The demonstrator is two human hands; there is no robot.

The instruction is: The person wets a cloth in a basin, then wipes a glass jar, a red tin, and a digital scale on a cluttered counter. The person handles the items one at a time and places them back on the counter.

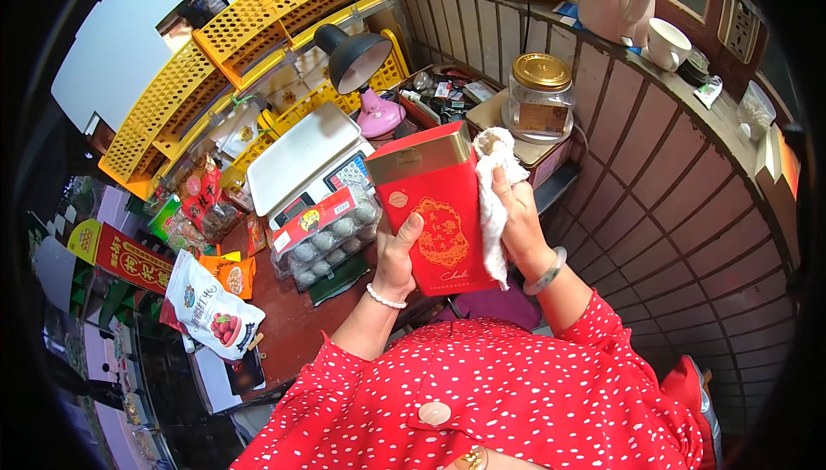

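A tall red box with a gold top band (440, 212) is held up in front of my chest, slightly tilted. My left hand (397, 257) grips its lower left edge, thumb on the printed front face. On the other side my right hand (519, 221) holds a crumpled white cloth (495, 212) against the box's right side. Just left of the box, a clear plastic pack of greyish eggs (329, 234) with a red label lies on the table. Behind the pack stands a white weighing scale (303, 157) with a keypad.
A pink-based desk lamp (381, 112) and a gold-lidded jar (541, 99) stand behind the box. Snack bags, including a white pouch (210, 305), crowd the left of the red-brown table (290, 331). A tiled wall (671, 173) curves along the right, its ledge carrying a white cup (668, 44).
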